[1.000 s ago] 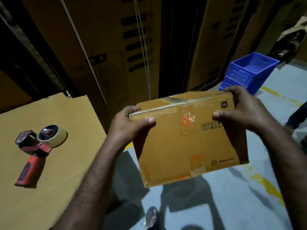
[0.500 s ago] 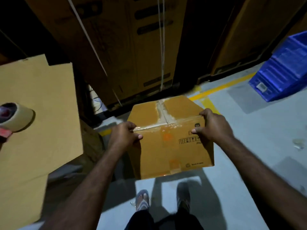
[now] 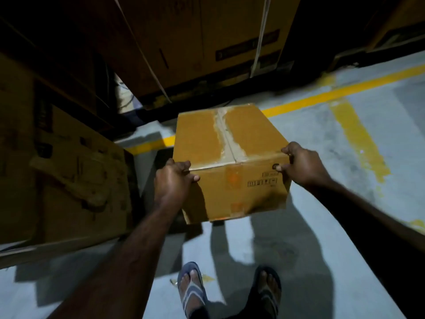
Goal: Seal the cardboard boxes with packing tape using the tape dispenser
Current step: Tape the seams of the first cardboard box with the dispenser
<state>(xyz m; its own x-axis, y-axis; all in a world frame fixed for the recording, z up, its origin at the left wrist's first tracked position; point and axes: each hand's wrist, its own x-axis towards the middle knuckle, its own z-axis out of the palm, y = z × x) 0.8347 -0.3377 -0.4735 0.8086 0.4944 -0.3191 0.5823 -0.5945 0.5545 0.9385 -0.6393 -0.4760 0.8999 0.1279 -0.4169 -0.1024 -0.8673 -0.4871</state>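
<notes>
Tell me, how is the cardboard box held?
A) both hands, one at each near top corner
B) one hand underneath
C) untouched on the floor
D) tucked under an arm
A: the left hand and the right hand each grip a near top corner of the cardboard box.

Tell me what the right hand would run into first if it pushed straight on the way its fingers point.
The cardboard box: the right hand grips its near right top edge, fingers pointing leftward across it, so it would most likely press straight into the box at once.
</notes>
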